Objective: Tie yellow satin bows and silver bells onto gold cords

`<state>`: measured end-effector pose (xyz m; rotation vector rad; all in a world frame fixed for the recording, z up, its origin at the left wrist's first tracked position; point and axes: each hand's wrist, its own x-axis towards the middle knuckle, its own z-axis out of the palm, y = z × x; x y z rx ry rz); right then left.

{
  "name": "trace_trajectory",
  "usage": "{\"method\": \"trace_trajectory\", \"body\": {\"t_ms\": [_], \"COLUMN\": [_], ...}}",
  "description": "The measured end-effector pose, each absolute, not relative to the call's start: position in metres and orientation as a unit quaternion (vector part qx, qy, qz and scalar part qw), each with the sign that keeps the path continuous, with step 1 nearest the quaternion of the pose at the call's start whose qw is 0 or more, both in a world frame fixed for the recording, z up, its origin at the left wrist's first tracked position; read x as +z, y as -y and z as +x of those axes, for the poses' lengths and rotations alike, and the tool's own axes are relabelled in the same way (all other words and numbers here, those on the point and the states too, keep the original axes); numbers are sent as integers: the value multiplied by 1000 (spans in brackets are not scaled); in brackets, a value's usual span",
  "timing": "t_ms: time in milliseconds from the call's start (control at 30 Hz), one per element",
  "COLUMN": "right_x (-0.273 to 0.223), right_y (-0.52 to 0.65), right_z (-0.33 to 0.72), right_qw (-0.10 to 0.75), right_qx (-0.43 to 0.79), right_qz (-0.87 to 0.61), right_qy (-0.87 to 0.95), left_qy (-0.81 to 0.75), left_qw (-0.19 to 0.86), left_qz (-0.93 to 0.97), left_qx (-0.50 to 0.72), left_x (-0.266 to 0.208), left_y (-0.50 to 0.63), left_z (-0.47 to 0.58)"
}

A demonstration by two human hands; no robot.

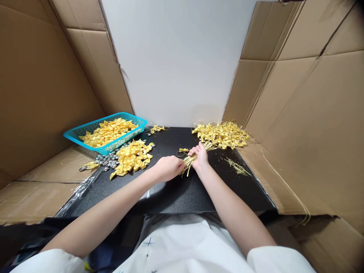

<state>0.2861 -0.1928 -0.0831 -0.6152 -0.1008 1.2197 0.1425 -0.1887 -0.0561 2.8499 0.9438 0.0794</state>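
A bundle of thin gold strings [209, 145] stretches between my two hands above the black tabletop [173, 197]. My right hand [200, 156] is wrapped round the middle of it. At the bundle's left end, my left hand [170, 168] is closed with its knuckles up; loose string ends hang between the hands. Just behind them lies a small gold bow with a cord loop [183, 150]. Close beyond my right hand is a heap of gold bows with cords [224, 134]. Left of my left hand is a pile of yellow ribbon bows [132, 157].
A turquoise basket [104, 149] of yellow bows stands at the back left. Silver bells [108, 161] lie before it. A few corded bows [157, 129] sit at the back. Cut string pieces [238, 167] lie on the right. Cardboard walls [307, 125] enclose both sides.
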Motion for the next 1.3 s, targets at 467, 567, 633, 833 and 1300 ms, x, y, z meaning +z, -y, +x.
{"method": "trace_trajectory", "body": {"t_ms": [467,567,633,833,1300], "right_x": [-80,-80,-79,-80,-83], "right_y": [195,195,195,192,190], "right_z": [284,280,277,275,289], "right_qw": [773,768,773,792,719], "right_qx": [558,546,529,479,417], "right_qz": [-295,-315,-323,-325,-448], "right_qy": [64,109,136,195,330], "left_qy": [-308,-272,-254,-244,-260], "left_qw": [641,618,588,614,788], "left_qz": [688,729,762,749,557], "left_qx": [145,112,90,49,-5], "left_x": [-77,-73,-68,-58,-62], "left_y": [141,148,150,145,151], "left_z": [140,156,167,183,177]}}
